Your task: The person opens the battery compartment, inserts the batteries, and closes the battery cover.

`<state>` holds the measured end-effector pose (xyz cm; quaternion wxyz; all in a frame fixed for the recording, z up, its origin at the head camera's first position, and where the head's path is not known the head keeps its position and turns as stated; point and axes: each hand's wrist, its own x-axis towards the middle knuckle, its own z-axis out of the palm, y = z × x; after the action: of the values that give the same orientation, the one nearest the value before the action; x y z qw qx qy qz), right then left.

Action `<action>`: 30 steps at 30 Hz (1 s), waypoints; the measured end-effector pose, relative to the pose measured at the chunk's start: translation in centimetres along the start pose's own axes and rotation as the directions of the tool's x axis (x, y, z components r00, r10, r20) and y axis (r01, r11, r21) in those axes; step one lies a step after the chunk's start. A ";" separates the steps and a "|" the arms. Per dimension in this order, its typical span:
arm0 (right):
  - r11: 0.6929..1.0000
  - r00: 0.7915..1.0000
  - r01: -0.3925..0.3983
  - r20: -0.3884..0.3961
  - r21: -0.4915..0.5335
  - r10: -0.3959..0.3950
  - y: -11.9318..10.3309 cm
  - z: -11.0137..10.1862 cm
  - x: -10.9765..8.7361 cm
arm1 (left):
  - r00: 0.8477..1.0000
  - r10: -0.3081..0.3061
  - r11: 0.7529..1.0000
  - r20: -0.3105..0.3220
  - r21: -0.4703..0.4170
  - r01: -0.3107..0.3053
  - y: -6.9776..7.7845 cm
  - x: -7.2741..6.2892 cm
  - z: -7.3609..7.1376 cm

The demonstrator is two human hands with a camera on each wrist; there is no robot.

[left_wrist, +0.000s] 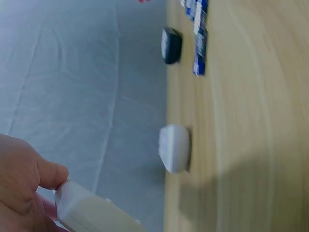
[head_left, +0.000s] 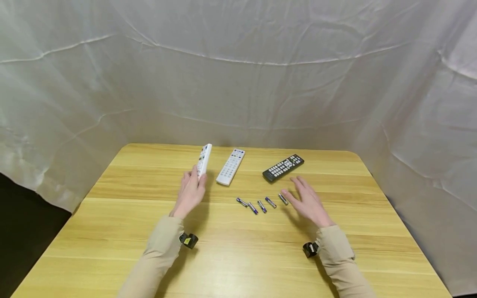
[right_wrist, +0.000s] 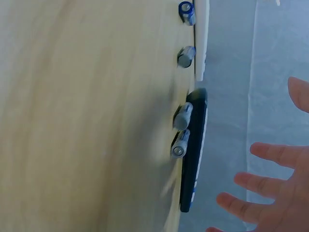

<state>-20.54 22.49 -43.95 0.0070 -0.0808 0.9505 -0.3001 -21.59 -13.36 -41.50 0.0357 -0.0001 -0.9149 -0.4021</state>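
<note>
L hand (head_left: 191, 192) grips the near end of a slim white plastic remote w/ pale keys (head_left: 203, 160), tilted up off the bench (head_left: 231, 256); prob. held there b/c it leaves most of the keypad uncovered. R hand (head_left: 307, 203) holds nothing, fingers spread, hovering near the end of 5 small blue-and-silver cylindrical batteries (head_left: 262, 207). They lie in a loose row btwn both hands, likely for easy reach. 2nd long white plastic remote (head_left: 231, 167) & black plastic remote w/ white keys (head_left: 283, 168) lie behind, keys up, prob. parked clear of the batteries.
</note>
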 end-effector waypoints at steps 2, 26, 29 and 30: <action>1.000 1.000 0.004 0.000 0.008 -0.004 -0.3 0.0 0.0 | 1.000 0.009 0.999 0.012 -0.031 -0.009 0.4 -0.3 0.0; 0.996 0.997 0.078 -0.020 0.035 -0.077 -2.3 0.0 -0.4 | 0.992 0.087 0.935 0.089 -0.352 -0.051 2.2 -1.8 -0.6; 0.996 0.996 0.083 -0.021 0.039 -0.082 -2.4 0.0 -0.5 | 0.990 0.095 0.920 0.104 -0.388 -0.047 2.2 -1.9 -0.6; 0.996 0.996 0.083 -0.023 0.042 -0.082 -2.4 0.0 -0.5 | 0.990 0.096 0.916 0.107 -0.398 -0.046 2.2 -1.9 -0.6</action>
<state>-19.71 20.64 -42.55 -0.0136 -0.1168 0.9396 -0.3214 -19.53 -12.28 -39.56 -0.0076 -0.0655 -0.8151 -0.5756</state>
